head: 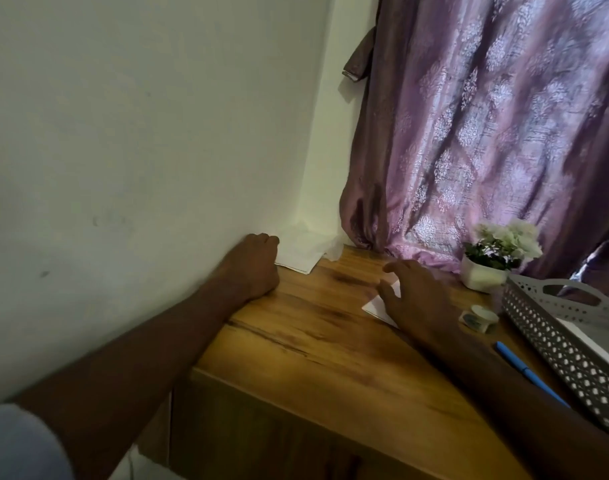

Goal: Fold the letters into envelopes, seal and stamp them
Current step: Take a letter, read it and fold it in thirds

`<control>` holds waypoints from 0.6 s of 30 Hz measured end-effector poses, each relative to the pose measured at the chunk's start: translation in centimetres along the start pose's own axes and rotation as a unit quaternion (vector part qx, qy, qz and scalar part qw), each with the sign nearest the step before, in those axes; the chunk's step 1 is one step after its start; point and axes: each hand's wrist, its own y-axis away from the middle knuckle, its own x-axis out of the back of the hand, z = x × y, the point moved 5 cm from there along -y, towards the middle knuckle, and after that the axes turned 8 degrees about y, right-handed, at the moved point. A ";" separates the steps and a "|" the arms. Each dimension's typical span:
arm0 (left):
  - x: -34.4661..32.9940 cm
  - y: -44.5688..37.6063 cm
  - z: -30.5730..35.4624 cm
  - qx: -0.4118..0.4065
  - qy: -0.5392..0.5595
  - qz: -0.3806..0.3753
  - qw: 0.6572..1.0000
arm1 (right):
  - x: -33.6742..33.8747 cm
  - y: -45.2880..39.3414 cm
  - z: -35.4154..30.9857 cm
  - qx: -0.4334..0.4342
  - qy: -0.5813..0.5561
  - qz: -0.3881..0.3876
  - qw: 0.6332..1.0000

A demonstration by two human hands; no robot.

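Left hand [252, 263], grip curled on flat white paper [301, 252]; right hand [415, 292] spread over grained wooden desk [313, 341].

Two bare hands worked at a wooden desk [296, 327] in the corner by a purple curtain [486, 133].

The left hand [252, 263] lay with curled fingers at the edge of a white sheet [301, 252] that leaned against the wall, though whether it actually pinched the paper was hard to tell. The right hand [417, 296] rested with spread fingers on a small white folded paper [375, 303]. To its right sat a roll of tape [479, 318], a blue pen [531, 374], a grey perforated tray [566, 348] and a small white pot of pale flowers [493, 261].
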 end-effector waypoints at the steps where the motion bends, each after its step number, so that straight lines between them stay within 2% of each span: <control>1: -0.2 -0.1 0.0 0.001 -0.001 -0.008 1.000 | -0.1 -0.5 -1.0 0.012 -0.023 0.010 1.000; 4: -0.6 -0.2 -0.2 0.002 0.004 -0.019 1.000 | -1.7 -2.3 -5.2 0.054 -0.047 -0.006 0.997; 7: -0.6 -0.4 -0.5 -0.002 0.008 -0.009 1.000 | -3.1 -4.3 -9.3 0.055 -0.061 -0.029 0.996; 10: -0.9 -0.6 -0.5 -0.008 0.011 0.009 1.000 | -4.6 -6.4 -11.9 0.059 -0.002 -0.061 0.996; 14: -1.0 -1.0 -0.4 -0.020 0.019 0.035 0.999 | -6.1 -8.0 -13.1 0.054 0.047 -0.102 0.992; 18: -0.9 -1.1 -0.4 -0.037 0.038 0.065 0.997 | -6.3 -7.6 -13.2 0.035 -0.025 -0.080 0.996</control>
